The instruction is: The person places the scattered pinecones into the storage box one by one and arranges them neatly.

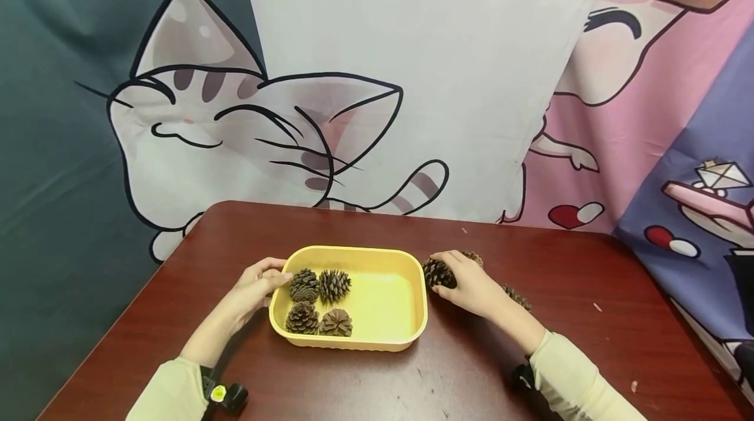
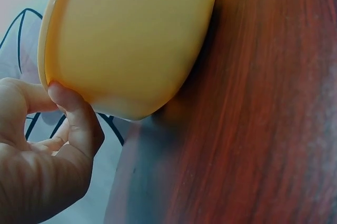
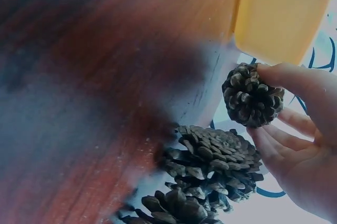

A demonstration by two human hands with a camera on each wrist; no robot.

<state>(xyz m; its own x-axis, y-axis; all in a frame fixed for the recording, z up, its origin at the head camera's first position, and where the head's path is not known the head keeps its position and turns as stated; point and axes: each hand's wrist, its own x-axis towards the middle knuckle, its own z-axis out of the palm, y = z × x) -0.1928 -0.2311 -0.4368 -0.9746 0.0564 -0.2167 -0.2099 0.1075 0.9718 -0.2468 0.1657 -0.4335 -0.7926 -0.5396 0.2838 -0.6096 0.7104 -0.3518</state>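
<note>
A yellow plastic basin stands on the table, with several brown pine cones grouped in its left half. At its upper left rim my left hand pinches the edge between thumb and fingers, as the left wrist view also shows. Just beyond the basin's right side, my right hand grips a dark pine cone between thumb and fingertips. More pine cones lie close beside that hand, partly hidden behind it in the head view.
The reddish-brown wooden table ends at a cloth backdrop printed with a cartoon cat. Small flecks of debris lie on the tabletop at the right. Wrist cameras are strapped to both forearms.
</note>
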